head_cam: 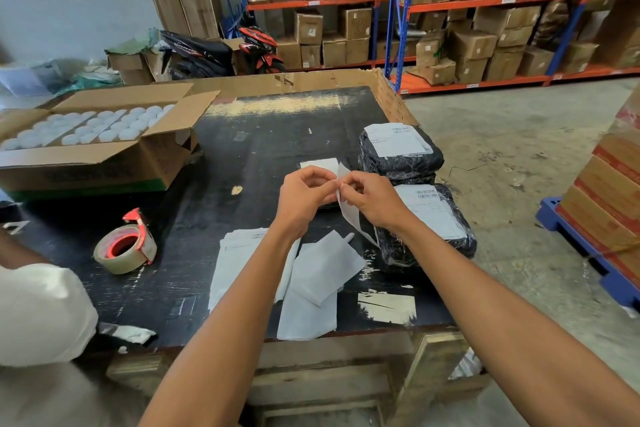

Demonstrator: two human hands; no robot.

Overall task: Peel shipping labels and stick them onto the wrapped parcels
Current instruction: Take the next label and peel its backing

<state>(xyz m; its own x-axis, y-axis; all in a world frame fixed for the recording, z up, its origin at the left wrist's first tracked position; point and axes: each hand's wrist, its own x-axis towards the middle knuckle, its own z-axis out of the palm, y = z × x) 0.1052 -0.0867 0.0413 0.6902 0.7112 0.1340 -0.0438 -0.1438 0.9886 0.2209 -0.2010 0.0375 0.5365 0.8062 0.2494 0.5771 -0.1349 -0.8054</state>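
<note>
A black surface (242,149) carries an open carton (104,149) of white lids at far left and two black wrapped parcels (401,159) at right, each already bearing a label. Near the front edge lie loose sheets (322,274) and a tape roll (124,248). Above the middle, the left hand (303,198) and right hand (372,199) meet, both pinching a white label (343,180) whose strip hangs below them.

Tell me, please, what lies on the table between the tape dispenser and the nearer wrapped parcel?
In the head view, a stack of labels and loose white backing sheets lie between the tape dispenser and nearer parcel.
</note>
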